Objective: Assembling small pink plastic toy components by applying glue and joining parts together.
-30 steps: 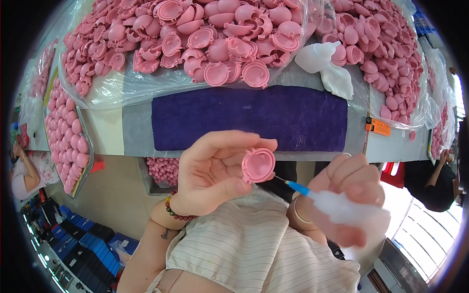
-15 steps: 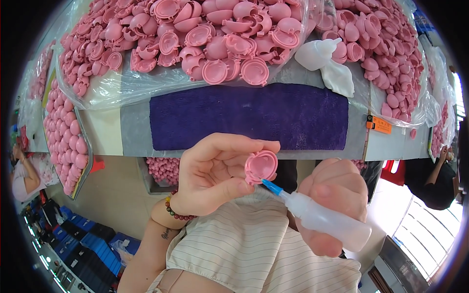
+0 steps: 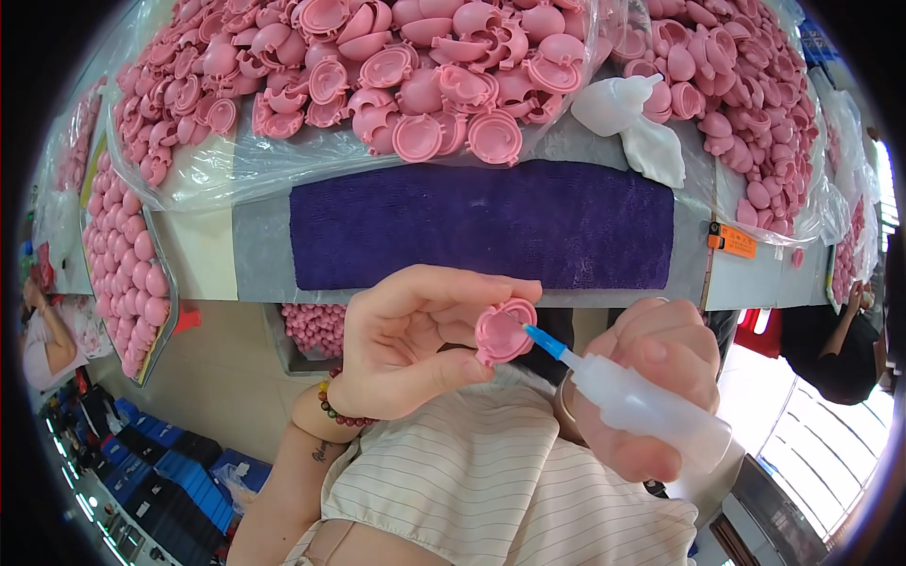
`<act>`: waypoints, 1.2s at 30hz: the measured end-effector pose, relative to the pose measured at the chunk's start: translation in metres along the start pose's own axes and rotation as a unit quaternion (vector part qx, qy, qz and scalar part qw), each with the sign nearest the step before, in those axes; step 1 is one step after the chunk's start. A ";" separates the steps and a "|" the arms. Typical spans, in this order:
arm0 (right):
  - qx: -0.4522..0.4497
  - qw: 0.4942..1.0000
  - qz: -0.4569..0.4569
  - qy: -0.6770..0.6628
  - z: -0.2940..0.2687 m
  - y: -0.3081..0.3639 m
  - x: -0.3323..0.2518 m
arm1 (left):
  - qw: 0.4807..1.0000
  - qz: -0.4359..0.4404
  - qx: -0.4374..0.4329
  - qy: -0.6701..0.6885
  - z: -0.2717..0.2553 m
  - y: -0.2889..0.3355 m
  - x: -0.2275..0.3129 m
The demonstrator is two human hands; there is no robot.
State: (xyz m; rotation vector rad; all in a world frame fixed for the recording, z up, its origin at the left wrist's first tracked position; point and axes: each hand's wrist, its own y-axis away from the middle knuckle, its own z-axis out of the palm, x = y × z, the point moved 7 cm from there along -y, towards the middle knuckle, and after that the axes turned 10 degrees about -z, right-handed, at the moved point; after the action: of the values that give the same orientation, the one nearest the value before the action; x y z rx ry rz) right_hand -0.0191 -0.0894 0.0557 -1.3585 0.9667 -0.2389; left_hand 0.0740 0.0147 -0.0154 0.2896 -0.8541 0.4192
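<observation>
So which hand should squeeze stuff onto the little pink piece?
Probably the right hand: it grips the squeeze bottle, and the blue nozzle touches the pink shell piece. The left hand is busy pinching that piece.

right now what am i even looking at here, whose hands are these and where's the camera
The camera sits on a person's head and looks down, so the picture bulges at the edges. The two bare hands are that person's own. The left hand pinches a small pink plastic shell. The right hand grips a clear squeeze bottle, its blue tip touching the shell. Ahead is a workbench with a purple cloth, and behind it clear bags heaped with more pink shells.
</observation>
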 end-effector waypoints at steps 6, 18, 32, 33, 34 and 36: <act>-0.013 1.000 -0.002 0.010 0.001 0.000 0.000 | 0.991 0.064 -0.010 -0.115 0.001 0.002 0.008; 0.202 0.948 0.087 0.232 -0.055 0.017 0.012 | 0.995 0.082 -0.055 -0.001 0.004 0.000 0.009; 0.179 0.854 0.275 0.404 -0.204 0.042 0.067 | 0.924 -0.118 -0.195 0.307 0.013 -0.014 -0.017; 0.183 0.856 0.271 0.401 -0.202 0.042 0.067 | 0.905 -0.133 -0.213 0.343 0.014 -0.014 -0.019; 0.184 0.856 0.269 0.402 -0.200 0.042 0.066 | 0.905 -0.133 -0.215 0.342 0.014 -0.014 -0.020; 0.181 0.867 0.267 0.381 -0.198 0.041 0.066 | 0.874 -0.133 -0.246 0.397 0.016 -0.014 -0.021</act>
State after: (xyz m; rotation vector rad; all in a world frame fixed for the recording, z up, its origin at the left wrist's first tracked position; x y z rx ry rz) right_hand -0.1322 -0.2625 0.0078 -0.5834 1.8130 -0.5212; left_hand 0.0580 -0.0092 -0.0225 -0.2400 -0.0809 0.0259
